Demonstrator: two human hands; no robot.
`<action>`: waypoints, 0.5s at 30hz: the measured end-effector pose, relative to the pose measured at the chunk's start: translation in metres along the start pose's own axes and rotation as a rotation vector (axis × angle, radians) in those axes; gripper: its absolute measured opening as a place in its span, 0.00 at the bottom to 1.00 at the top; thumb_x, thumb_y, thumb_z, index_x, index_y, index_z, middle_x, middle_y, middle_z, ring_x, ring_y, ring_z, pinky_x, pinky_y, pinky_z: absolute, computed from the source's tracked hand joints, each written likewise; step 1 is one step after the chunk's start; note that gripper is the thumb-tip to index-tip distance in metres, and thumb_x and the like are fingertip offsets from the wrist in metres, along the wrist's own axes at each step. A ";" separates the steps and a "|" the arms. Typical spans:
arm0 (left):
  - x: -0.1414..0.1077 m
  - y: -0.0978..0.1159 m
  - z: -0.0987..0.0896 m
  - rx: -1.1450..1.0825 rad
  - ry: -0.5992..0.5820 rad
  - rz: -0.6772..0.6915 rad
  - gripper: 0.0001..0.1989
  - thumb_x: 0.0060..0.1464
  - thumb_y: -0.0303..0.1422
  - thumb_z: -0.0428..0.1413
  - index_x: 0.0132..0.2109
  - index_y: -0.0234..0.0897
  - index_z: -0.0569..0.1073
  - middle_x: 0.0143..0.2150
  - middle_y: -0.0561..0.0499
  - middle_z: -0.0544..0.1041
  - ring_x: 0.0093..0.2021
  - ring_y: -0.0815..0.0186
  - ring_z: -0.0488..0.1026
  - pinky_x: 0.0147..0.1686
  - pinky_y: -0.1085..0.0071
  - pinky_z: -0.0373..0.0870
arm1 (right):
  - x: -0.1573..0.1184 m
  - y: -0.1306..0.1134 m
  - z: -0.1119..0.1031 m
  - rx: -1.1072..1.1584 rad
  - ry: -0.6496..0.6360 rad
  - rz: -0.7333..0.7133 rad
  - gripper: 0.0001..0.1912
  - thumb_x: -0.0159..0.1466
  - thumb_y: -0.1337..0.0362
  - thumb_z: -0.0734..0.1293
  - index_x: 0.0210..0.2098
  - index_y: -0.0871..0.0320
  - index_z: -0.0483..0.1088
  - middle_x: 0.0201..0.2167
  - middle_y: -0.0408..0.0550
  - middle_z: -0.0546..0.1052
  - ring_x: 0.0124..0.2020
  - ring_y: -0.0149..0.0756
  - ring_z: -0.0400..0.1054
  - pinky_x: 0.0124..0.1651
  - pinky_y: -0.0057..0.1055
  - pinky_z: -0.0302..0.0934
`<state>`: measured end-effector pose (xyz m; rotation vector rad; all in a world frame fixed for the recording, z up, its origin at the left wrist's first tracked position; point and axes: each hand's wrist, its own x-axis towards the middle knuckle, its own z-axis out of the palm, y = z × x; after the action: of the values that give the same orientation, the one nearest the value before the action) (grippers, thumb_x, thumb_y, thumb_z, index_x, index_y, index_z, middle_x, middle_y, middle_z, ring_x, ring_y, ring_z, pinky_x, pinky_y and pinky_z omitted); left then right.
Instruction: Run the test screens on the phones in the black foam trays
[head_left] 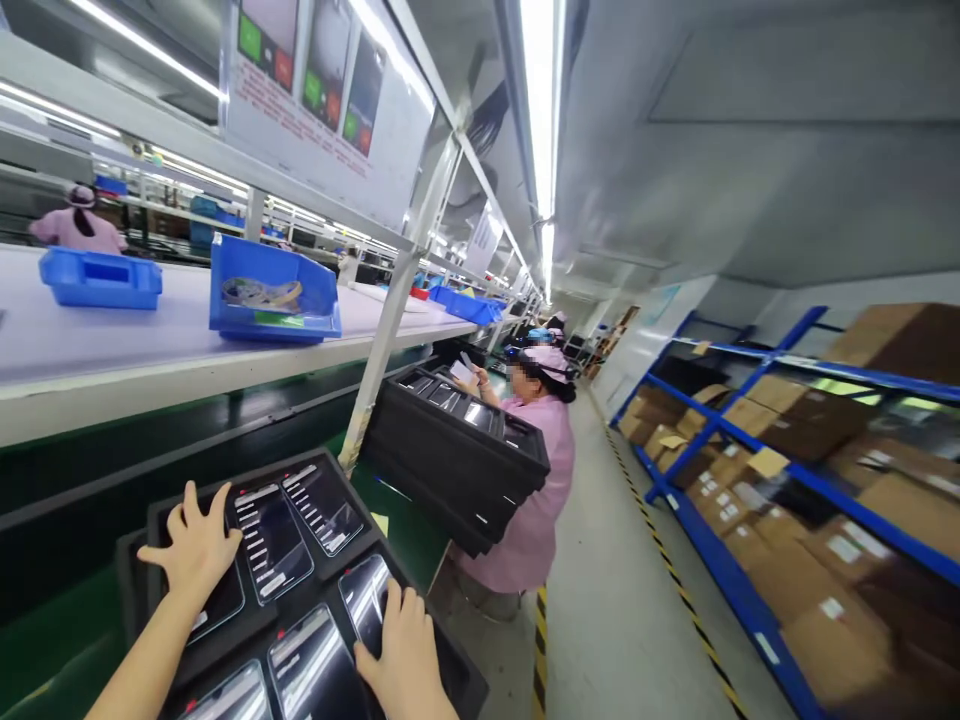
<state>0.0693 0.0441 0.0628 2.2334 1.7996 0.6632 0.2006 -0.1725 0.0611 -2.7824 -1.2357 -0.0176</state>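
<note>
A black foam tray (330, 580) lies in front of me, with several smartphones in its slots. My left hand (196, 545) is open, fingers spread wide, over a phone (221, 600) at the tray's left; I cannot tell whether it touches the glass. Two phones beside it, one in the middle (274, 545) and one at the far corner (324, 508), have lit screens with lines of text. At the right side, my right hand (409, 650) lies with fingers stretched and thumb apart, at the edge of another phone (366, 595). Dark, reflective phones (311, 665) fill the near row.
Stacked black trays (457, 470) with phones stand ahead, beside a seated co-worker (536, 470) in pink holding something pale. A blue bin (274, 290) sits on the shelf (150, 375) above. Blue racks (720, 425) with cartons line the right, across the aisle (600, 580).
</note>
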 end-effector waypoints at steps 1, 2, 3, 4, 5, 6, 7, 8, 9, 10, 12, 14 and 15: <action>-0.001 0.000 0.000 -0.003 0.006 0.002 0.22 0.56 0.31 0.43 0.58 0.43 0.61 0.66 0.37 0.47 0.61 0.45 0.51 0.48 0.33 0.51 | -0.001 0.000 -0.002 0.008 -0.014 0.001 0.34 0.50 0.67 0.67 0.56 0.69 0.60 0.48 0.66 0.68 0.48 0.54 0.63 0.49 0.45 0.56; -0.001 0.000 0.001 -0.004 0.009 0.002 0.21 0.56 0.30 0.44 0.58 0.43 0.62 0.66 0.36 0.48 0.61 0.45 0.52 0.48 0.33 0.51 | -0.001 0.000 -0.005 0.020 -0.027 0.001 0.34 0.51 0.67 0.67 0.57 0.69 0.59 0.48 0.66 0.68 0.49 0.54 0.63 0.50 0.45 0.56; -0.001 0.000 0.001 -0.004 0.014 0.004 0.21 0.56 0.30 0.44 0.57 0.42 0.62 0.66 0.36 0.48 0.61 0.45 0.52 0.48 0.33 0.52 | -0.002 0.000 -0.007 0.032 -0.035 -0.002 0.34 0.51 0.66 0.66 0.57 0.69 0.59 0.48 0.66 0.68 0.49 0.53 0.63 0.51 0.44 0.55; -0.001 0.000 0.002 -0.005 0.020 0.007 0.21 0.55 0.30 0.45 0.57 0.42 0.62 0.65 0.35 0.48 0.61 0.45 0.52 0.48 0.33 0.52 | -0.002 0.000 -0.008 0.042 -0.036 -0.004 0.34 0.52 0.66 0.66 0.57 0.69 0.59 0.49 0.65 0.68 0.50 0.53 0.62 0.51 0.44 0.55; 0.000 -0.001 0.002 -0.006 0.027 0.011 0.22 0.55 0.30 0.46 0.57 0.42 0.62 0.65 0.34 0.49 0.61 0.44 0.53 0.47 0.33 0.52 | -0.002 0.001 -0.009 0.050 -0.033 -0.006 0.33 0.52 0.67 0.66 0.57 0.69 0.59 0.49 0.65 0.68 0.50 0.52 0.62 0.51 0.44 0.55; 0.000 -0.001 0.003 -0.007 0.031 0.014 0.22 0.54 0.30 0.47 0.57 0.41 0.62 0.65 0.34 0.49 0.60 0.44 0.53 0.47 0.33 0.52 | -0.002 0.001 -0.010 0.056 -0.027 -0.009 0.33 0.52 0.67 0.66 0.56 0.68 0.59 0.49 0.64 0.68 0.50 0.52 0.62 0.51 0.43 0.55; 0.001 -0.001 0.003 -0.008 0.031 0.017 0.22 0.54 0.31 0.47 0.57 0.41 0.62 0.65 0.33 0.49 0.60 0.44 0.54 0.47 0.33 0.52 | -0.002 0.002 -0.011 0.058 -0.022 -0.012 0.33 0.51 0.67 0.66 0.56 0.68 0.59 0.49 0.64 0.68 0.50 0.51 0.62 0.51 0.43 0.55; 0.001 -0.001 0.003 -0.005 0.027 0.019 0.22 0.53 0.31 0.47 0.57 0.41 0.62 0.65 0.33 0.50 0.60 0.44 0.54 0.47 0.33 0.52 | -0.002 0.002 -0.011 0.059 -0.017 -0.015 0.33 0.51 0.67 0.66 0.56 0.68 0.60 0.48 0.63 0.68 0.50 0.51 0.62 0.51 0.43 0.55; 0.001 -0.001 0.002 0.000 0.022 0.018 0.22 0.53 0.31 0.47 0.56 0.41 0.63 0.65 0.33 0.50 0.59 0.45 0.55 0.47 0.33 0.53 | -0.001 0.003 -0.011 0.058 -0.015 -0.023 0.32 0.51 0.67 0.66 0.55 0.68 0.60 0.48 0.63 0.68 0.49 0.51 0.63 0.50 0.42 0.55; 0.000 -0.001 0.001 0.009 0.018 0.018 0.22 0.54 0.31 0.46 0.56 0.41 0.64 0.65 0.34 0.50 0.59 0.45 0.55 0.47 0.34 0.53 | 0.000 0.002 -0.011 0.056 -0.014 -0.034 0.32 0.51 0.67 0.67 0.55 0.68 0.61 0.48 0.63 0.69 0.49 0.51 0.63 0.50 0.42 0.56; -0.001 0.000 -0.001 0.028 0.019 0.019 0.21 0.55 0.30 0.45 0.57 0.41 0.63 0.65 0.34 0.50 0.60 0.46 0.55 0.47 0.35 0.54 | 0.003 0.001 -0.009 0.052 -0.020 -0.052 0.33 0.50 0.67 0.67 0.55 0.68 0.61 0.47 0.63 0.69 0.49 0.51 0.63 0.51 0.43 0.56; -0.002 0.000 -0.001 0.038 0.027 0.016 0.21 0.57 0.31 0.43 0.57 0.41 0.62 0.65 0.34 0.49 0.60 0.46 0.55 0.47 0.36 0.55 | 0.008 0.000 -0.006 0.042 -0.021 -0.057 0.34 0.48 0.67 0.68 0.55 0.68 0.62 0.47 0.64 0.70 0.48 0.52 0.64 0.51 0.44 0.57; -0.001 -0.001 0.000 0.039 0.027 0.009 0.21 0.57 0.32 0.41 0.58 0.41 0.61 0.65 0.34 0.49 0.60 0.46 0.55 0.47 0.36 0.55 | 0.010 0.001 -0.003 0.033 -0.020 -0.060 0.36 0.46 0.66 0.70 0.55 0.67 0.62 0.47 0.64 0.70 0.48 0.54 0.65 0.51 0.46 0.57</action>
<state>0.0684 0.0430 0.0621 2.2688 1.8313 0.6685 0.2084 -0.1660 0.0649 -2.7235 -1.3115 0.0267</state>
